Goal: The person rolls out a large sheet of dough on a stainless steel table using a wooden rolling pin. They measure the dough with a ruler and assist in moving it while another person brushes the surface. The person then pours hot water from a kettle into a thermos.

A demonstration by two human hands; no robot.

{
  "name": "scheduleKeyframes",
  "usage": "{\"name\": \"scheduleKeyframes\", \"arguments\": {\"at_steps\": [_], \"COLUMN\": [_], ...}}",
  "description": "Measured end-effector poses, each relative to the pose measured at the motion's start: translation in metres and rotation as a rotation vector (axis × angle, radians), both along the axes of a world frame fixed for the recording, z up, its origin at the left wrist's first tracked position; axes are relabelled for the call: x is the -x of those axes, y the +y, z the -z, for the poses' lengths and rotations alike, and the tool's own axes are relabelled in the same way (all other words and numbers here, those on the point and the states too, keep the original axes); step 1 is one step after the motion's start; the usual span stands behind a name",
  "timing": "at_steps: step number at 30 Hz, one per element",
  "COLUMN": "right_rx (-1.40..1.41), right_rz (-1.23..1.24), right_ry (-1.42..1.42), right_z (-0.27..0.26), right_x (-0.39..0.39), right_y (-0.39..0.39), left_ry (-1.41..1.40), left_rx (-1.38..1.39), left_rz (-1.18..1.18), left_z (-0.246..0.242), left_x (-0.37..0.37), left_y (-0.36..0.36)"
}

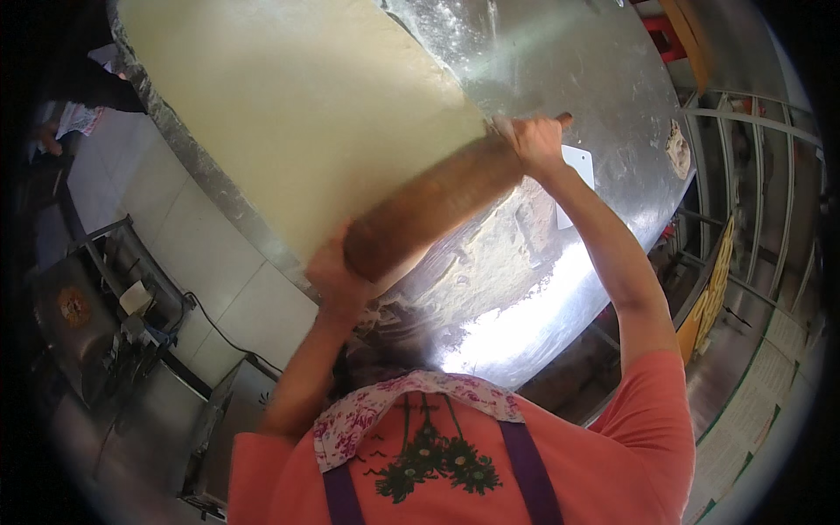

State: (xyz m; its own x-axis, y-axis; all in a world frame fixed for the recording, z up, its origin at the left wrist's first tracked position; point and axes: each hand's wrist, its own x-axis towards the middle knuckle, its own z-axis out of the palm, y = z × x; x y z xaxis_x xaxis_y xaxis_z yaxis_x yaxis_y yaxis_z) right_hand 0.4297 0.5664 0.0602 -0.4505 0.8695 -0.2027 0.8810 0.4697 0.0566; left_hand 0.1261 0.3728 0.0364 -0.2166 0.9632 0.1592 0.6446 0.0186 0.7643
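A thick wooden rolling pin (433,207) lies slantwise across the near end of a broad, flat sheet of pale dough (289,98). My left hand (338,269), somewhat blurred, is closed around the pin's lower-left end and hides its handle. Around the upper-right end my right hand (533,141) is closed, and the tip of the handle sticks out past it. Loose flour (485,269) is spread on the metal worktable (590,72) on the near side of the pin. A white flat scraper (579,164) lies partly hidden behind my right forearm.
A small lump of dough (677,149) sits near the table's right edge. Metal racks (755,184) stand at the right. At the left are a tiled floor (223,262), metal equipment with a black cable (226,338), and part of another person (98,85) in dark clothing.
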Motion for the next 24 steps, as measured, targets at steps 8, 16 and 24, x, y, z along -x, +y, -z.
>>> {"name": "scheduleKeyframes", "arguments": {"at_steps": [8,16,24], "right_rx": [-0.206,-0.155,-0.190], "right_rz": [-0.052,-0.020,-0.058], "right_ry": [0.064,0.077,0.119], "right_z": [0.020,0.032,0.035], "right_x": [0.006,0.080,0.055], "right_y": [0.029,0.159,0.123], "left_ry": [0.120,0.032,0.030], "left_rx": [-0.041,-0.001,-0.092], "left_rz": [0.035,-0.022,0.020], "left_z": [0.015,0.016,0.043], "left_x": [0.016,0.077,0.074], "left_y": [0.011,0.113,0.088]}}
